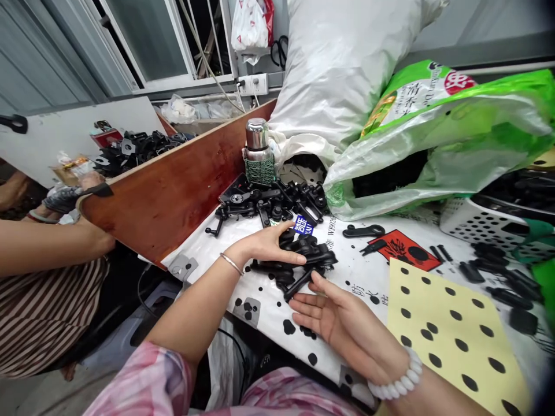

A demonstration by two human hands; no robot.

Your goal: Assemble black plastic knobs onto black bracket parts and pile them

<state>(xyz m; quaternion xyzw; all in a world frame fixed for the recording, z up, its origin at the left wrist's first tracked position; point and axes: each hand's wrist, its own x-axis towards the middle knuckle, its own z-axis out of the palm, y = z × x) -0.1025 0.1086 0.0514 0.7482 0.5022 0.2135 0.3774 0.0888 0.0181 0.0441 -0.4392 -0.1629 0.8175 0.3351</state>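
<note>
A pile of black crank-shaped parts (318,253) lies on the white printed sheet (271,306) in front of me. My left hand (269,245) reaches over the pile's left side, thumb raised apart from the straight fingers; some fingertips are hidden. Lower right of the pile, my right hand (336,315) is turned palm up with fingers stretched out. Its thumb tip is beside one long black part (299,285); whether they touch I cannot tell. Neither hand grips a part. Behind the pile is a larger heap of black crank parts (277,199).
A wooden board (182,179) borders the left, with another person's arm (56,245) beyond it. A steel flask (259,141) stands behind the heap. To the right are a green plastic bag (468,144), a yellow dotted sheet (437,312) and a white basket (477,228).
</note>
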